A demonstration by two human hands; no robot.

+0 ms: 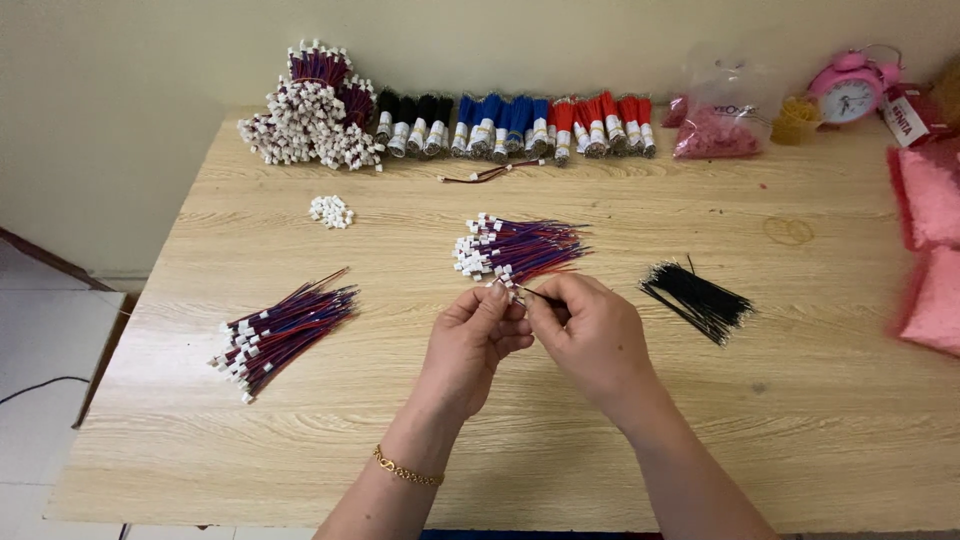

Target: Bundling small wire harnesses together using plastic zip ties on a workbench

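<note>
Fingertips of both your hands meet over the middle of the tabletop, pinched together on one small white connector (507, 285) with a thin dark wire (543, 296) sticking out toward the right. Your left hand (472, 338) grips the connector between thumb and forefinger, other fingers curled in; it wears a gold bracelet (406, 469) at the wrist. Your right hand (590, 330) pinches the wire end right at the connector, fingers bunched (exact contact too small to tell).

Just beyond your fingertips lies a bundle of red-and-blue leads with white connectors (515, 247), touching or nearly touching the piece you hold. Right of your hands, apart from them, a fan of loose black wires (697, 298). Toward the left edge, a second bundle of red-and-blue connector leads (280, 330). Farther back on the left, a small clump of loose white connectors (331, 211).

Along the far edge: a big heap of finished connector leads (312, 120) at the left corner, then taped bundles of black (412, 122), blue (503, 125) and red wires (603, 123), one stray lead (490, 173) in front of them. Far right corner holds a clear bag of pink parts (716, 120) and a pink alarm clock (848, 88). Pink bags (930, 235) sit along the right edge. Wooden table (300, 440) carries it all.
</note>
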